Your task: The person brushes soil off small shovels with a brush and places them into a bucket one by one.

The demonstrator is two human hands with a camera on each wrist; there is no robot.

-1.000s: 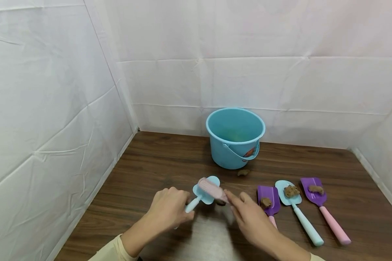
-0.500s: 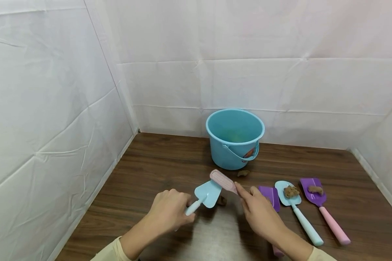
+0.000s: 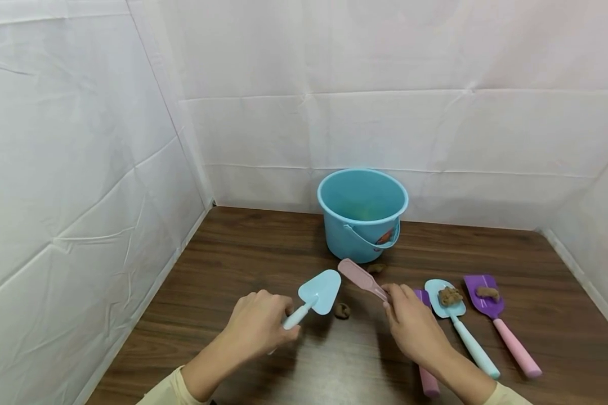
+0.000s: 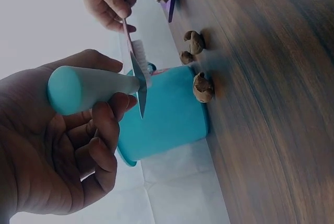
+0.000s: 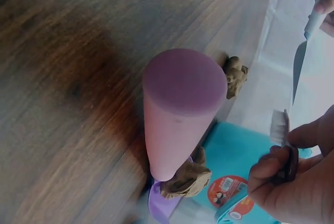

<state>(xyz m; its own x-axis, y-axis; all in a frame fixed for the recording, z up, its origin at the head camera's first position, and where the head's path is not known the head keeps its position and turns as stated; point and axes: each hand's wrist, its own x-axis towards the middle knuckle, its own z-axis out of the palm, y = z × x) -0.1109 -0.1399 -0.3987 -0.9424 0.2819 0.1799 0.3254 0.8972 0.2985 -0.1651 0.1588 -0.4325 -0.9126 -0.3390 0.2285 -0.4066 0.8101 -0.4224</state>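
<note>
My left hand [image 3: 260,323] grips the handle of a light blue toy trowel [image 3: 322,290], its blade raised above the table and bare on top. In the left wrist view the fingers curl round that handle [image 4: 94,89]. My right hand [image 3: 418,326] pinches a pink brush [image 3: 358,275] with white bristles [image 5: 279,128], held just right of the trowel's tip. A brown clay-like lump [image 3: 342,311] lies on the table below and right of the blade. Another brown lump [image 3: 376,268] lies by the bucket's foot, behind the brush.
A light blue bucket [image 3: 354,239] with a handle stands at the back. To the right lie a blue spade [image 3: 438,289] and a purple spade [image 3: 478,287], each bearing a brown lump. A further purple spade with a pink handle [image 3: 429,382] is partly hidden under my right hand.
The brush has moved right, off the trowel blade, as my right hand shifted right. The blade has turned and tilted, leaving the brown lump beside it more visible. My left hand has barely moved.
</note>
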